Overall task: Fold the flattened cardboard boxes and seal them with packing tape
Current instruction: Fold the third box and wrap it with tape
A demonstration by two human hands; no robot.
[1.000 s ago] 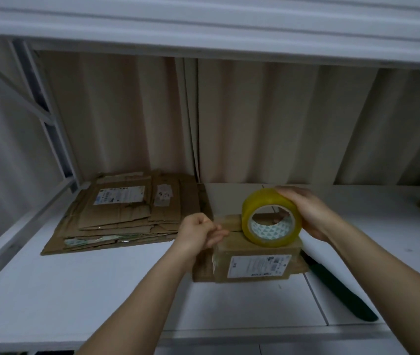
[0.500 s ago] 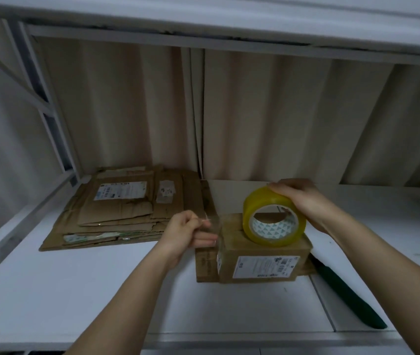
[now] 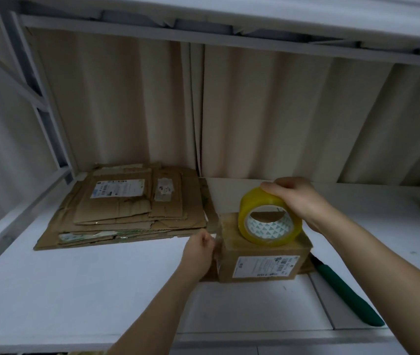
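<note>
Our left hand (image 3: 200,251) has come down against the left end of the folded box (image 3: 262,254), fingers curled at the top-left corner. They appear to pinch the free end of the clear tape there, though the strip itself is too faint for us to be sure of it. Half a second ago this hand was held off the box, up and to the left, with the strip stretched out between pinch and roll. Now it touches the cardboard.

Our right hand (image 3: 297,201) grips the tape roll (image 3: 267,217) over its top, fingers wrapped round the outer band. The roll stands on edge on the box lid, as it did in both earlier pictures, though it sits a little nearer the middle of the lid than a second ago.

We judge this as the tape end being stuck down over the left edge: the seal on this box is begun, not finished. Next would be pressing the end firm, then running the roll rightward along the seam. Risk: the end lifting if not rubbed down.

The box sits on the white shelf (image 3: 75,290), label facing us. The flattened boxes (image 3: 127,208) lie stacked back left, unmoved. A green-handled tool (image 3: 347,295), probably a cutter, lies just right of the box, same place as before
</note>
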